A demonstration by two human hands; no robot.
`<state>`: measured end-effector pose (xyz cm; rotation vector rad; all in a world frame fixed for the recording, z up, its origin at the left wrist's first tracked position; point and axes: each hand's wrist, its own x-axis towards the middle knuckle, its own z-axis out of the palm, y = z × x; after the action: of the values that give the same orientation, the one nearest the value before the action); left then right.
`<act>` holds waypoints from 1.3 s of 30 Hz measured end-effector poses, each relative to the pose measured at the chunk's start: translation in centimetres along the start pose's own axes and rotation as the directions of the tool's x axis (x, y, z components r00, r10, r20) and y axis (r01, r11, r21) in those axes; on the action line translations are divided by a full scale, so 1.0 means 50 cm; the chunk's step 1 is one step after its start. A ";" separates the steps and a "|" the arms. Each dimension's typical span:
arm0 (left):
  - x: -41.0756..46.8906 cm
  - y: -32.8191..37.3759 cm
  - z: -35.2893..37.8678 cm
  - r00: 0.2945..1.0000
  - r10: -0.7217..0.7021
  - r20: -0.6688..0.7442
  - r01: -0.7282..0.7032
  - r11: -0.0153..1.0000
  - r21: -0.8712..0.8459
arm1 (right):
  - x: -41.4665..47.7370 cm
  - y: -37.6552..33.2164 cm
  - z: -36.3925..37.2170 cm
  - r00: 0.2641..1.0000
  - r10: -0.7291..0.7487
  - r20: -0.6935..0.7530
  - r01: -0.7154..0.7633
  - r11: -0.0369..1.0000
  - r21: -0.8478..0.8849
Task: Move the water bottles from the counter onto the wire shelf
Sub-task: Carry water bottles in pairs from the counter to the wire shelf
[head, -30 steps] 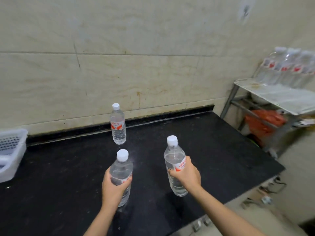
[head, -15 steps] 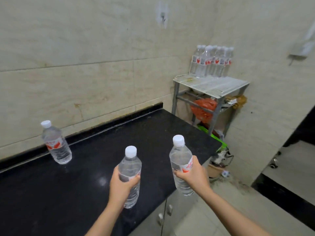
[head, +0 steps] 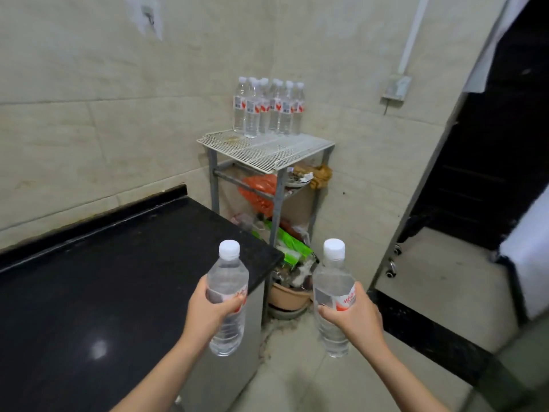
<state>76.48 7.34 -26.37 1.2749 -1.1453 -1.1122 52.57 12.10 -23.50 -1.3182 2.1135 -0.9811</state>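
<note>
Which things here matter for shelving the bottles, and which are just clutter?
Job: left hand gripping left bottle; right hand gripping right bottle; wire shelf; shelved bottles; counter.
Lying about: orange bag, green packet, brown pot, all under the shelf.

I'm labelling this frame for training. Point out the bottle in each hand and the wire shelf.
Left bottle [head: 228,275]: head view, clear shoulder above the label.
Right bottle [head: 332,278]: head view, clear shoulder below the cap.
Wire shelf [head: 276,153]: head view, bare grid near its front edge.
</note>
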 end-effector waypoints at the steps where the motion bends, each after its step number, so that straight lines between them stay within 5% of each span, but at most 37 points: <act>1: 0.014 0.006 0.021 1.000 0.004 0.019 -0.004 1.000 0.000 | 0.015 0.010 -0.011 1.000 0.010 -0.013 -0.010 1.000 0.008; 8: 0.155 0.054 0.135 0.986 0.086 0.141 -0.086 0.996 -0.004 | 0.150 0.002 -0.045 0.996 0.034 -0.087 -0.026 0.996 0.090; 14: 0.360 0.143 0.188 0.949 0.154 0.276 -0.132 0.987 -0.096 | 0.356 -0.094 -0.072 0.991 -0.097 -0.088 0.108 0.986 0.126; 21: 0.622 0.250 0.167 0.952 0.262 0.157 -0.218 0.943 -0.251 | 0.605 -0.256 -0.060 0.969 -0.231 -0.086 0.242 0.959 0.150; 28: 0.786 0.308 0.137 0.933 0.359 -0.009 -0.353 0.912 -0.208 | 0.764 -0.342 -0.020 0.954 -0.284 -0.093 0.299 0.921 0.249; 39: 0.915 0.333 0.173 0.935 0.327 -0.139 -0.343 0.932 -0.113 | 1.059 -0.466 0.038 0.898 -0.439 -0.032 0.436 0.876 0.208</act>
<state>72.59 -39.04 -9.73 0.9805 -1.1281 -0.8324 44.18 -42.88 -7.45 -1.7237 1.6680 -1.3275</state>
